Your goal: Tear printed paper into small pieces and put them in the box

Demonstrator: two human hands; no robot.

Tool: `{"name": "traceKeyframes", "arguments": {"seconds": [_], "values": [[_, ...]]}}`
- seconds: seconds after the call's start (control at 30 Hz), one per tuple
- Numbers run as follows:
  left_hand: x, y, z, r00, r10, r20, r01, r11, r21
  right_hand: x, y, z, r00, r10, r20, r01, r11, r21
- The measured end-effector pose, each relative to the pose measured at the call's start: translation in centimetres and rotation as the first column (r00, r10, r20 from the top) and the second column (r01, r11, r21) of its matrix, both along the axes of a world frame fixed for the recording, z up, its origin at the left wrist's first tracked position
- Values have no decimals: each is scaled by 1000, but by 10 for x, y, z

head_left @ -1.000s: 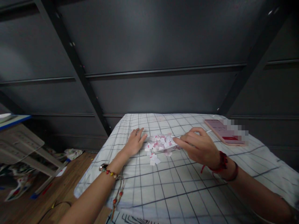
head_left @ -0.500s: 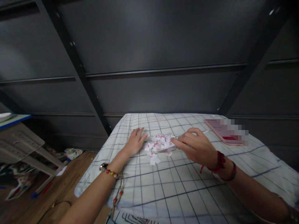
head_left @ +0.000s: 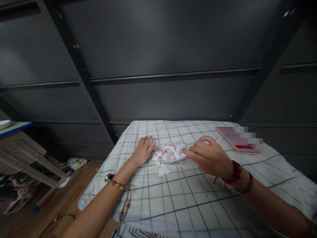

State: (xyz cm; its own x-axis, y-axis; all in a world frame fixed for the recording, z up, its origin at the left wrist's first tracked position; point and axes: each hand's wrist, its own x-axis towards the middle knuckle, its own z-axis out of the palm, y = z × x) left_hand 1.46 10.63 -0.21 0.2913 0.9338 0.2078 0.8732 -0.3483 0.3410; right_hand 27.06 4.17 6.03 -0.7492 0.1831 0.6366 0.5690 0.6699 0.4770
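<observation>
A pile of torn paper scraps [head_left: 170, 151], white with pink and red marks, lies on the white checked cloth [head_left: 158, 201] between my hands. My left hand [head_left: 143, 150] rests on the cloth at the left of the pile, fingers spread and thumb against its edge. My right hand [head_left: 204, 153] is at the right side, fingers bent and pinched at the end of a thin white sheet [head_left: 178, 160] that shows under the scraps. The fingers partly hide this grip. A few loose scraps [head_left: 163, 169] sit in front of the pile.
A phone with a pink edge [head_left: 237, 142] lies on the cloth at the right. Behind stands a dark panelled wall [head_left: 173, 99]. At the left are a desk with a blue edge [head_left: 22, 127], a wooden floor [head_left: 71, 195] and a cable [head_left: 59, 216].
The scraps beside my right fingers have shifted slightly, and the white sheet's front edge shows more and looks tilted. My left hand stays in place.
</observation>
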Motion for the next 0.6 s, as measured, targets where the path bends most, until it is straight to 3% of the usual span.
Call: {"name": "traceKeyframes", "arguments": {"seconds": [0.6], "values": [[-1, 1, -2, 1000, -8, 1, 8, 1000, 14, 5, 0, 3, 999, -28, 29, 26, 998, 55]]}}
